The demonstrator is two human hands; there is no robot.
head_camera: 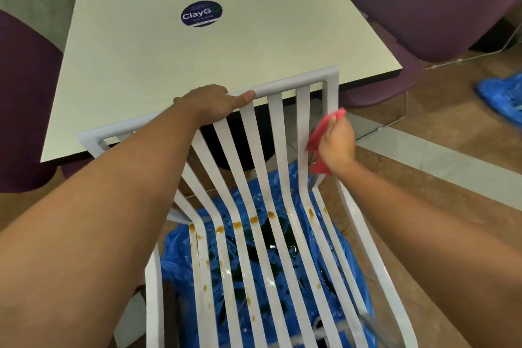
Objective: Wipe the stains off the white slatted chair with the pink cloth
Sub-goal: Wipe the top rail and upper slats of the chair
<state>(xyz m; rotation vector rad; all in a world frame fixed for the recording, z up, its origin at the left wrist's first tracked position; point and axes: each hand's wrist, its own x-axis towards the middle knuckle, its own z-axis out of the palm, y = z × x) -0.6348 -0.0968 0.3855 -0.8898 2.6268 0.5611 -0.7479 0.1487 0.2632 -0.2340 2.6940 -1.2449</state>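
Two jobs: left grip [209,104] clasps the chair [278,121] by its top rail [296,80] to steady it; right grip [337,141] clutches the pink cloth [317,133] against a side slat.

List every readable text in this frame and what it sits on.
"ClayG", followed by a green-ringed letter that is probably an O: on the round dark blue sticker on the white table.
Small print above and below that word on the sticker: too small to read.
No other text shows.

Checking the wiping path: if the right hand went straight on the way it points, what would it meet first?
Probably the chair's outermost backrest slat, which the pink cloth in the right hand seems to touch; depth is unclear.
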